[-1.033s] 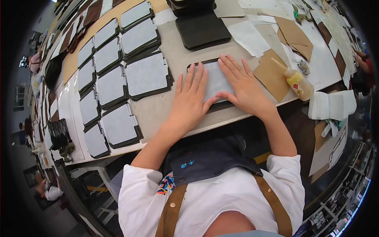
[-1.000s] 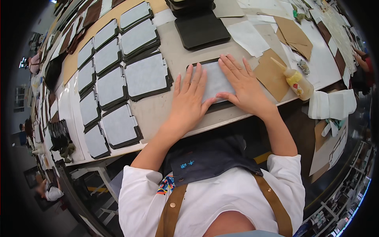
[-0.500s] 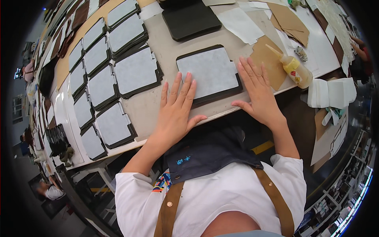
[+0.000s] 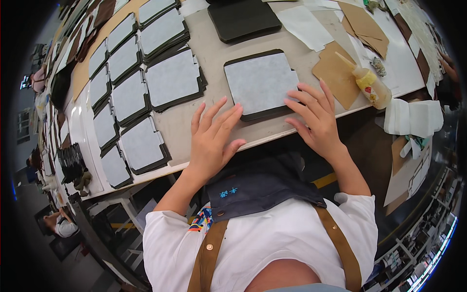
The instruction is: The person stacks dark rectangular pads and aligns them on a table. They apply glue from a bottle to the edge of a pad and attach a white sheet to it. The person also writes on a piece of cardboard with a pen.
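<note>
In front of me on the table lies a stack of black-edged rectangular panels, its top panel [image 4: 260,82] faced with pale grey-white sheeting. My left hand [image 4: 212,136] is at the stack's lower left corner, fingers spread, with the index fingertip at its edge. At the lower right corner is my right hand [image 4: 314,114]; its fingers are apart and slightly bent, with the fingertips over or against the panel edge. Neither hand grips anything. Whether the fingertips press on the stack, I cannot tell.
Several stacks of similar pale-faced panels [image 4: 173,78] stand in rows at left. A black slab [image 4: 243,22] lies beyond my stack. At right are brown card [image 4: 335,73], a yellow-labelled glue bottle [image 4: 372,87] and white cloth [image 4: 413,117] at the table edge.
My left hand has drawn back slightly toward me, its fingers less over the panel. My right hand's fingers have bent and come inward onto the right edge. The whole view has shifted a little.
</note>
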The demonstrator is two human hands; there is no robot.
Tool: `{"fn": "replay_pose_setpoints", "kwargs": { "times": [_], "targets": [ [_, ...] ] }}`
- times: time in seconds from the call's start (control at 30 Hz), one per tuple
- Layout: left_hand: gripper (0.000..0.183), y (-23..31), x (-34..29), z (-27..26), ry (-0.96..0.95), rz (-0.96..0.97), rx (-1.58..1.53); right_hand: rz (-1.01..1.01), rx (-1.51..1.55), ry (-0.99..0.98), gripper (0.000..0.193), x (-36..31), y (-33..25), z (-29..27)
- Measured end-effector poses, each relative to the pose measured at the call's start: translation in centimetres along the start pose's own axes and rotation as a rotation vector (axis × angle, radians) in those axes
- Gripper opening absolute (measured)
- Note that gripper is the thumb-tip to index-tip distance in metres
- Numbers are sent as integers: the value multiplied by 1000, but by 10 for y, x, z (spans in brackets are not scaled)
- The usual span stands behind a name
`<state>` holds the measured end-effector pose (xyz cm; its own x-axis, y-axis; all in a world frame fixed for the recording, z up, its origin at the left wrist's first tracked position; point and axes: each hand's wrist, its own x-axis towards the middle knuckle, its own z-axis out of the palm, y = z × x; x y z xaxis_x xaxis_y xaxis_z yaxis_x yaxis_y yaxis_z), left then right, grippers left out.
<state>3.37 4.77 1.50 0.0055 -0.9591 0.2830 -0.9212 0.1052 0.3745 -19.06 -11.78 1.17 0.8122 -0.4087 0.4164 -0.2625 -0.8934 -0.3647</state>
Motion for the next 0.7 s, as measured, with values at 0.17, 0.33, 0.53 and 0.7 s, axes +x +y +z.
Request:
{"fn": "replay_pose_setpoints", "kwargs": {
  "times": [0.17, 0.33, 0.53, 0.7],
  "targets": [
    [40, 0, 7, -4, 113, -50, -33, -11, 96, -51, 22, 31, -4, 1],
    [30, -5, 4, -7, 168, -99, -89, -29, 124, -130, 18, 42, -1, -6],
    [37, -10, 2, -7, 14, -453, -804, -134, 39, 46, 15, 43, -2, -3],
    [46, -19, 33, -14, -79, -735, -1259, -299, -28, 306, 19, 32, -15, 2]
  ]
}}
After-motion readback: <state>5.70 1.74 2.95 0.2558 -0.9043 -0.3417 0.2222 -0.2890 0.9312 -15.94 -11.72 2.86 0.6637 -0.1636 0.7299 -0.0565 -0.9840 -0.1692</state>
